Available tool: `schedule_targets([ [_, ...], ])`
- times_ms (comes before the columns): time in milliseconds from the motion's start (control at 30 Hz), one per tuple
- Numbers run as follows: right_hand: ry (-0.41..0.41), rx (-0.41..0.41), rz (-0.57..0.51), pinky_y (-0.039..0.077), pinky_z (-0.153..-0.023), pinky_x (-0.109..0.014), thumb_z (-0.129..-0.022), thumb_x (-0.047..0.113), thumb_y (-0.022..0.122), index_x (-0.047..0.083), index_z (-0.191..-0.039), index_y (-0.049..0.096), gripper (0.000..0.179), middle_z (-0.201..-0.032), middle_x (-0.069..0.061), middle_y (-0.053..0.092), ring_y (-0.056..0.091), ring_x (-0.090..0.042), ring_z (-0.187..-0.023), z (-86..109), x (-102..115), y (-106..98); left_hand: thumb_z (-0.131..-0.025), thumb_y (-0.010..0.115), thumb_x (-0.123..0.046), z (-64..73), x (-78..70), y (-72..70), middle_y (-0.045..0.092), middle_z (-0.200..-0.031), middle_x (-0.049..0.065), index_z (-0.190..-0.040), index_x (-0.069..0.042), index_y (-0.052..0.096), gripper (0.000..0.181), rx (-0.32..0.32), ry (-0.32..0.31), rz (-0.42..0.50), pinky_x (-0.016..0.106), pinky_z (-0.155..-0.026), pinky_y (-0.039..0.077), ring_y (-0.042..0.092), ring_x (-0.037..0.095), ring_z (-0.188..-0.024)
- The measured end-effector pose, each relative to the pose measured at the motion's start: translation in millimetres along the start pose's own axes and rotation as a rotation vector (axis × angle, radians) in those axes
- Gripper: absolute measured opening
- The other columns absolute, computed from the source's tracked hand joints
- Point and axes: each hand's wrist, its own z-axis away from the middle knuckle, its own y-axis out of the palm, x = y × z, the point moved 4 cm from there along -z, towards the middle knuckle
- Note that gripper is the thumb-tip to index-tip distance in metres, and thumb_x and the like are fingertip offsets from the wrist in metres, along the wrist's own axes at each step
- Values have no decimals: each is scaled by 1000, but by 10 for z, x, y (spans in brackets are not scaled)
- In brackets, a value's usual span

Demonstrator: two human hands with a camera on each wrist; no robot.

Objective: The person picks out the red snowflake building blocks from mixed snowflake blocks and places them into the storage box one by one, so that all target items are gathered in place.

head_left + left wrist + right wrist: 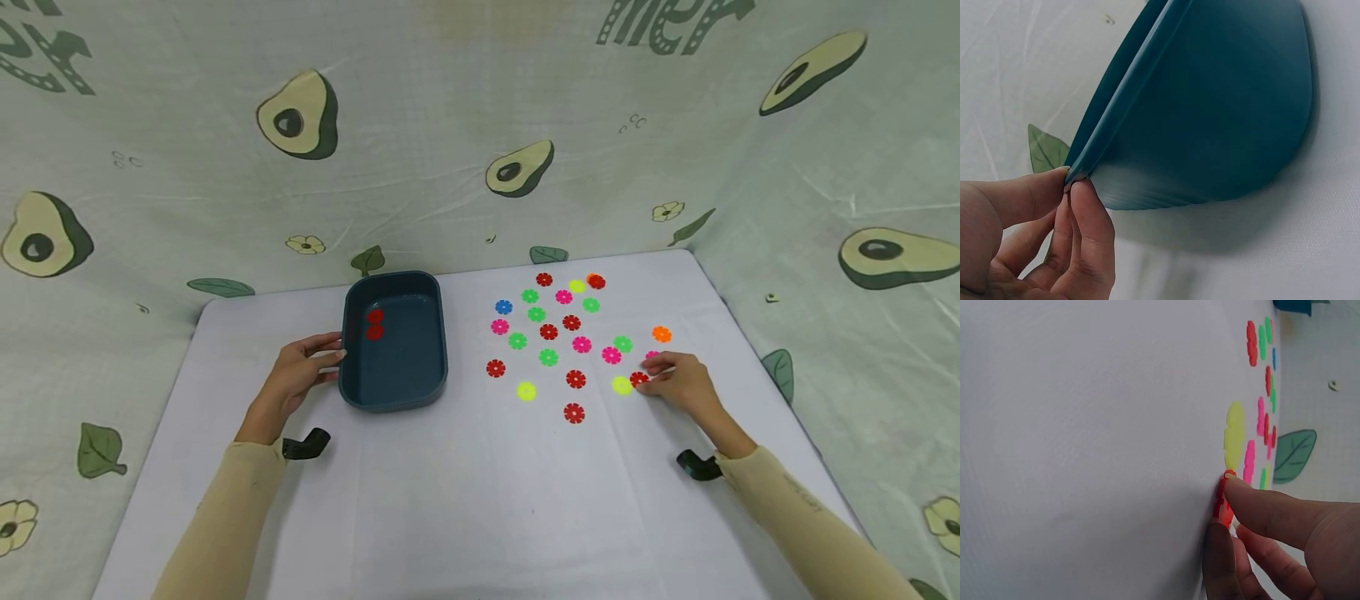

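My left hand (294,377) pinches the left rim of a dark blue rectangular tub (397,371) between thumb and fingers, seen close in the left wrist view. Two red notched discs (375,332) lie inside the tub. On the right, my right hand (681,385) has thumb and fingers on the edges of a red notched disc (639,378), low over the white cloth. Just left of it lies a yellow notched disc (622,385). Partly hidden behind the right fingers is a pink disc (652,356).
Several red, green, pink, yellow and orange discs and a blue disc (503,307) lie scattered right of the tub. An orange disc (662,334) sits beyond the right hand. A printed avocado cloth (450,225) hangs behind the white table (450,500).
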Motion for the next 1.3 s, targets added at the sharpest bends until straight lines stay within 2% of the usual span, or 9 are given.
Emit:
schedule_targets([
  [167,-5,11,8,53,-71,-29,-88,5,84,-12,-117,70,36,-106,-26,72,67,-37,-95,-9,6,21,-107,63,-8,2,-8,0,55,-135,9,-159,2,43,57,1,3,8,21,-82,60,65,0,-93],
  [367,-4,19,10,51,-69,-25,-88,3,84,-12,-115,71,34,-102,-24,72,65,-34,-92,-20,20,19,-106,63,-7,9,-19,3,55,-135,9,-159,2,43,57,-2,2,8,20,-82,60,65,0,-92],
  [700,-6,27,8,52,-69,-28,-89,1,83,-13,-114,71,31,-100,-24,70,64,-33,-91,-40,-2,26,-107,64,-11,-39,26,-1,49,-150,17,-161,-3,42,58,1,-18,4,23,-86,60,65,2,-94],
  [1033,31,41,-19,54,-72,-24,-95,2,77,-11,-122,69,31,-110,-26,70,65,-39,-101,-9,-16,-4,-107,63,-10,-24,40,0,51,-145,15,-160,-2,43,57,4,-9,3,23,-87,60,65,2,-94],
  [1300,18,44,-36,53,-70,-18,-96,3,77,-10,-123,70,31,-112,-27,70,64,-40,-103,-20,77,-78,-107,64,-9,-6,28,2,52,-141,15,-159,0,44,57,0,-1,13,21,-85,60,65,2,-94],
])
